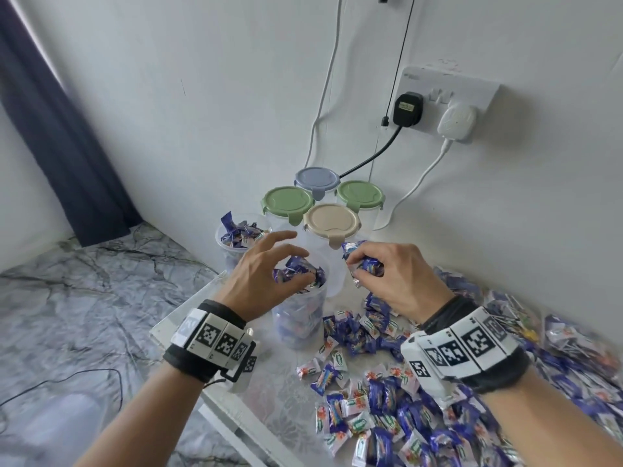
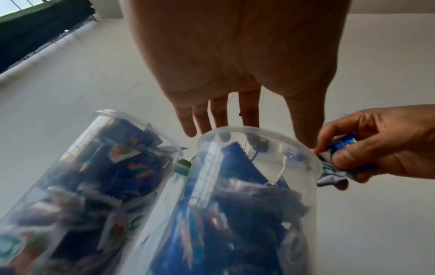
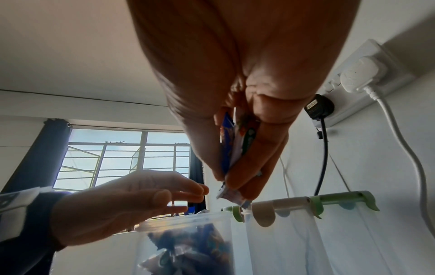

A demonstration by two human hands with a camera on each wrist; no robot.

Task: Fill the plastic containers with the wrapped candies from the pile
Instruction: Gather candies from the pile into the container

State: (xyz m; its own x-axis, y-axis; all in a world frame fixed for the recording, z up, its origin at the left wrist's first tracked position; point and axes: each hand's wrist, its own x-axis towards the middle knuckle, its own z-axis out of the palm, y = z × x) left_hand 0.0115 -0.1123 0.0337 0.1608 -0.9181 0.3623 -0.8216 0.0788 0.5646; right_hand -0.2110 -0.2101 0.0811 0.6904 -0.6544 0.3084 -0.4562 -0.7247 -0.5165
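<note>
A clear plastic container (image 1: pixel 300 318) full of blue wrapped candies stands at the table's left edge. My left hand (image 1: pixel 269 274) hovers over its mouth with fingers spread and straight, holding nothing; the left wrist view shows those fingers (image 2: pixel 221 115) above the rim (image 2: pixel 259 130). Just right of the container, my right hand (image 1: pixel 384 274) grips a bunch of wrapped candies (image 1: pixel 362 264), also seen pinched between the fingers as candies (image 3: pixel 235 148). A second open container (image 1: pixel 236 244), heaped with candies, stands behind to the left. The candy pile (image 1: pixel 421 399) covers the table to the right.
Several lidded containers stand against the wall: two green lids (image 1: pixel 288 200), a grey-blue lid (image 1: pixel 317 178) and a beige lid (image 1: pixel 332 220). A wall socket (image 1: pixel 445 99) with plugs and cables hangs above them. The table edge (image 1: pixel 188 318) drops to a marble-patterned floor (image 1: pixel 84 298) on the left.
</note>
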